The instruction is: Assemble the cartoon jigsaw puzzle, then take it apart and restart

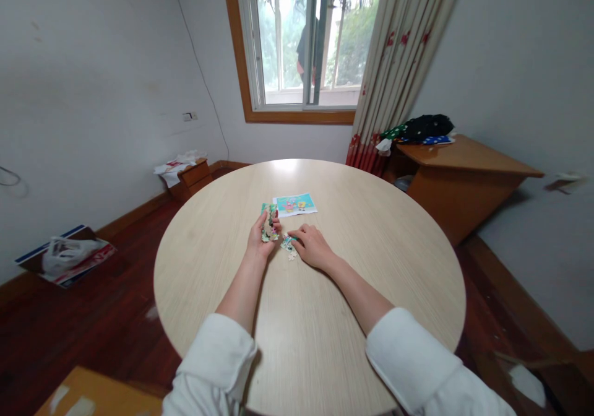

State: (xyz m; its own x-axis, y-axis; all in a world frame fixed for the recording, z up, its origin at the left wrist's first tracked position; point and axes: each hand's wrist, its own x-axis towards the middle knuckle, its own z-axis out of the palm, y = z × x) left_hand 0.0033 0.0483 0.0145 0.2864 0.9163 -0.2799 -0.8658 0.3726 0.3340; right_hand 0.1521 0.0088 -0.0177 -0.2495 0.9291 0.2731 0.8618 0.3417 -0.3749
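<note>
My left hand (262,233) is closed around an assembled section of a jigsaw puzzle (269,223), printed in green and beige, and holds it tilted up above the table. To its right, my right hand (313,246) rests low over a small heap of loose jigsaw pieces (288,244). Its thumb and fingertips come together on a piece at the heap's edge, which they partly hide. One pale piece (292,257) lies at the near side of the heap. Just behind both hands is a flat picture sheet (297,204) with cartoon figures on turquoise.
All this is on a round, light wooden table (208,267). A wooden desk (468,156) with dark cloth on it stands at the right, beside a long curtain (403,44). A cardboard box (93,394) is at the near left. Beyond the window, a person (306,51) is partly visible.
</note>
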